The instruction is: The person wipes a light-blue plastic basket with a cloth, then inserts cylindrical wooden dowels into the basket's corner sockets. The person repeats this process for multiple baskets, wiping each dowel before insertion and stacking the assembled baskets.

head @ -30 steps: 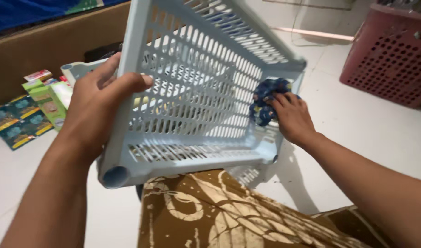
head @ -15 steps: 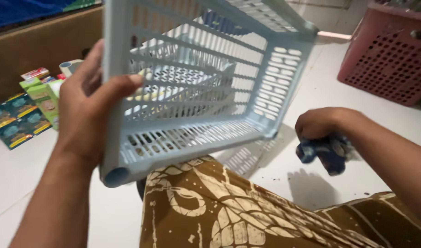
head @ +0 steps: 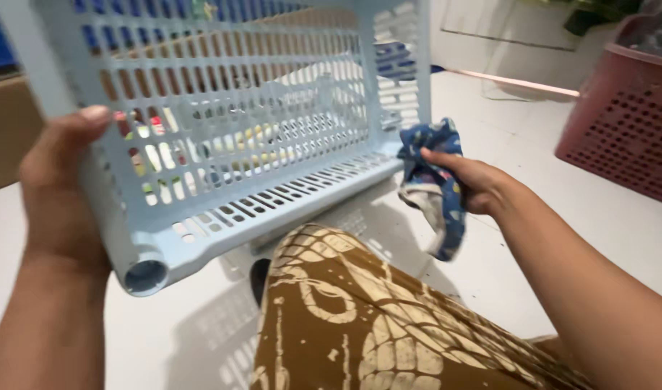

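Note:
My left hand [head: 60,191] grips the near corner of a light blue slotted plastic basket [head: 287,108], held tilted up off the floor in front of me. My right hand [head: 472,180] holds a crumpled blue patterned cloth [head: 435,188] pressed against the basket's right lower corner; part of the cloth hangs down below the hand. My knee in brown patterned fabric [head: 360,318] lies under the basket.
A dark red perforated plastic basket [head: 623,130] stands at the right on the white tiled floor [head: 547,238]. Small colourful packets show blurred through the blue basket's slots. A brown box edge [head: 6,137] sits at the far left.
The basket has tilted up and closer to the camera. My right hand has lifted the blue cloth from the floor back to the basket's right corner.

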